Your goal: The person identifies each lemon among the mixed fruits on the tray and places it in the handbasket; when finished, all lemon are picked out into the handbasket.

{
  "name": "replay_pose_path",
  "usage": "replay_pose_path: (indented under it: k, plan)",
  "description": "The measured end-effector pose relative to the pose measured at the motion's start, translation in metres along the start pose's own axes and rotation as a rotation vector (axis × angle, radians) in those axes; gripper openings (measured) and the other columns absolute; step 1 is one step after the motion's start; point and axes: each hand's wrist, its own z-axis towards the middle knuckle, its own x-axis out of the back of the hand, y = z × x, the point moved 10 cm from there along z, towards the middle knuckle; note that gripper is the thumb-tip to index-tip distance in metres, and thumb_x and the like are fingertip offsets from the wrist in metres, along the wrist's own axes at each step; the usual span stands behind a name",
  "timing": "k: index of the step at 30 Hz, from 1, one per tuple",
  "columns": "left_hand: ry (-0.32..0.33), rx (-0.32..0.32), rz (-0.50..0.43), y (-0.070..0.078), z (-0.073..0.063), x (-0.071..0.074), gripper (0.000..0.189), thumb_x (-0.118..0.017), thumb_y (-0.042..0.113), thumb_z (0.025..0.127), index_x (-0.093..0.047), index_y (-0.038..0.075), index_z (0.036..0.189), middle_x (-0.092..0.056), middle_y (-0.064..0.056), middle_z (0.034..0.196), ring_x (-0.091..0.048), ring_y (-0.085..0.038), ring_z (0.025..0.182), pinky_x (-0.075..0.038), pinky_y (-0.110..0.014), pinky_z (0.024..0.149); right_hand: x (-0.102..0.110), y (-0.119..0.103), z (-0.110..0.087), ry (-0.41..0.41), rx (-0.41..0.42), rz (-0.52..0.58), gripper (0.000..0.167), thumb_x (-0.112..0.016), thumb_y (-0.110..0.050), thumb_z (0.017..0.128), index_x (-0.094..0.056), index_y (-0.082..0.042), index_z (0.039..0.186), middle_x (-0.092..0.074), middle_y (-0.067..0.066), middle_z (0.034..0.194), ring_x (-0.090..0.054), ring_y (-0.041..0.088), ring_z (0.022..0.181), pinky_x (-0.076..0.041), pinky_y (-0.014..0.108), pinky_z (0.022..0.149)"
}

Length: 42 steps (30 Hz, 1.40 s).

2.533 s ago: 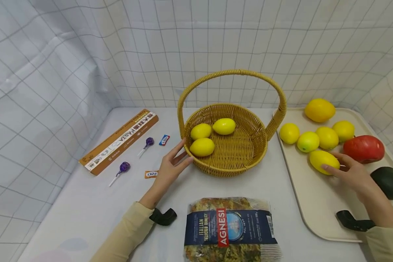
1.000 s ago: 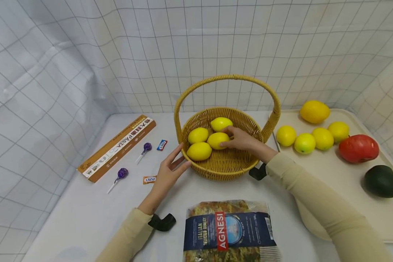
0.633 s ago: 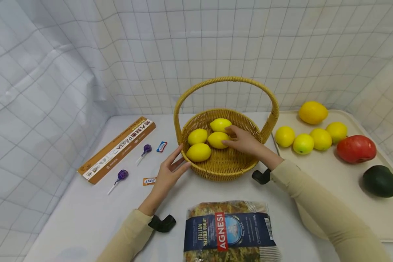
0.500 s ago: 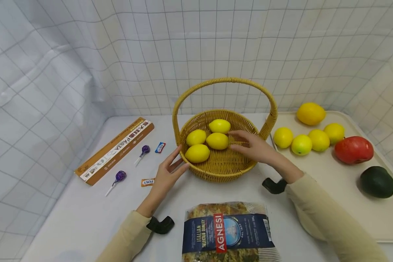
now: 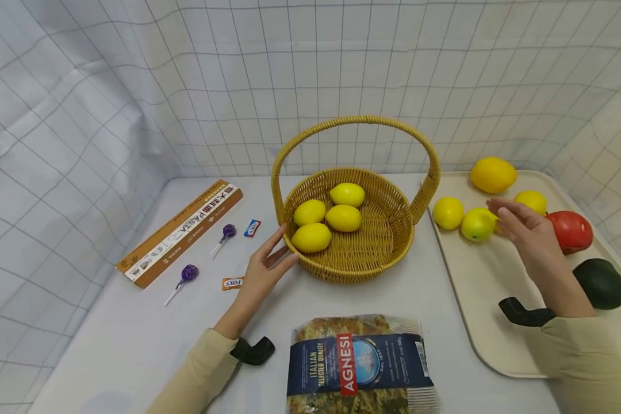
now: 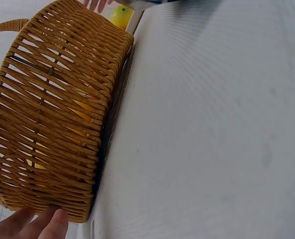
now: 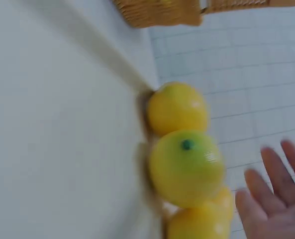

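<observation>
Standing near the far edge of the table (image 5: 447, 322), the wicker basket (image 5: 375, 244) holds four lemons (image 5: 344, 218) toward its left side. The left hand (image 5: 259, 276), thumb and fingers apart, touches the basket's left rim. Above the tray (image 5: 476, 287), the right hand (image 5: 540, 247), fingers straight and apart, is near the yellow-green fruit (image 5: 478, 225) by the tray's left edge. The red fruit (image 5: 571, 231) lies near its right edge.

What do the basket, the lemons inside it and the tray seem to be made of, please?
Basket: wicker or a woven imitation, slightly shiny; its wall shows interlaced strands with gaps.
Lemons: real or plastic, I cannot tell; the smooth yellow skin has soft highlights.
Tray: probably plastic, matte-looking, with an even cream surface.
</observation>
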Motion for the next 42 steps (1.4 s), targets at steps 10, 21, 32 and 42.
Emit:
replay_pose_path:
  k: [10,21,32,42]
  plan:
    - [-0.014,-0.012,-0.021,-0.001,0.004,-0.004,0.063,-0.057,-0.002,0.092,-0.027,0.003,0.147,-0.022,-0.010,0.151,-0.038,-0.036,0.126,-0.044,-0.029,0.093,0.023,0.033,0.023,0.240,-0.160,-0.472,0.066,-0.058,-0.043,0.091,-0.042,-0.003,0.140,-0.046,0.013,0.135,-0.038,0.025,0.121,-0.033,0.034,0.104]
    - [-0.014,-0.001,-0.006,0.003,0.004,-0.004,0.062,-0.058,0.002,0.093,-0.028,0.006,0.147,-0.023,-0.008,0.151,-0.038,-0.033,0.126,-0.044,-0.028,0.094,0.004,0.036,0.009,-0.024,-0.132,-0.721,0.076,-0.060,-0.033,0.092,-0.022,0.009,0.144,-0.027,0.036,0.138,-0.035,0.051,0.116,-0.036,0.059,0.091]
    - [-0.022,0.008,-0.008,0.001,0.002,-0.005,0.063,-0.058,0.002,0.093,-0.028,0.006,0.147,-0.022,-0.008,0.151,-0.037,-0.032,0.127,-0.043,-0.028,0.095,-0.047,0.017,-0.028,-0.289,-0.102,-0.603,0.065,-0.062,-0.020,0.092,-0.028,0.003,0.142,-0.036,0.024,0.135,-0.040,0.045,0.114,-0.042,0.054,0.091]
    - [-0.005,0.015,-0.014,0.001,-0.002,-0.001,0.063,-0.057,0.002,0.093,-0.027,0.008,0.148,-0.021,-0.007,0.151,-0.037,-0.031,0.128,-0.044,-0.028,0.094,-0.162,-0.019,-0.017,-0.391,-0.095,-0.162,0.060,-0.055,-0.017,0.096,-0.023,-0.004,0.146,-0.034,0.015,0.137,-0.041,0.031,0.117,-0.046,0.028,0.090]
